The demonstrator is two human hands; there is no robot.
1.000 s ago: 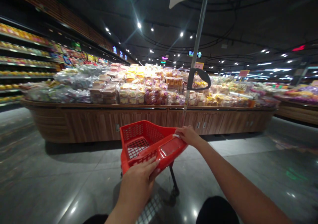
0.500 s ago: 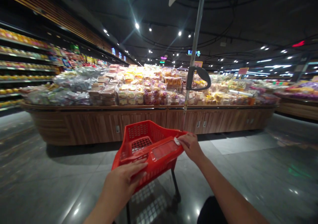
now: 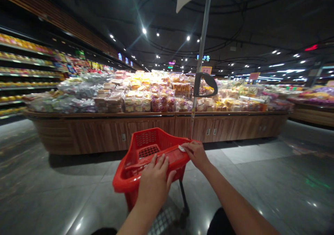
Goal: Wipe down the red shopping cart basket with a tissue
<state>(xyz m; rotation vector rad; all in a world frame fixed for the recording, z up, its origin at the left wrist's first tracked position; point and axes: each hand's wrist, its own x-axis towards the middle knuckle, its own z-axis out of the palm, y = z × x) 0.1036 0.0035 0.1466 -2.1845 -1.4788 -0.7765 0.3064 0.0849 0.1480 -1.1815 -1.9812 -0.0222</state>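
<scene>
Cart [image 3: 122,183], red plastic, on the floor [image 3: 247,186] before the wearer, near edge tilted across the view. Left hand [image 3: 154,179]: laid over that edge, palm down, fingers extended and slightly apart, clasping nothing. Right hand [image 3: 197,154]: thumb and fingers pinched on a white wipe [image 3: 181,148], pressed to the right end of the edge. Pole [image 3: 205,30], upright, slightly leaning, with grey grip [image 3: 197,84]. Behind: wood-fronted counter [image 3: 91,134], heaped with bagged goods [image 3: 163,99].

One cart [image 3: 124,180], one white wad [image 3: 181,148] and one pole [image 3: 204,26] show.
</scene>
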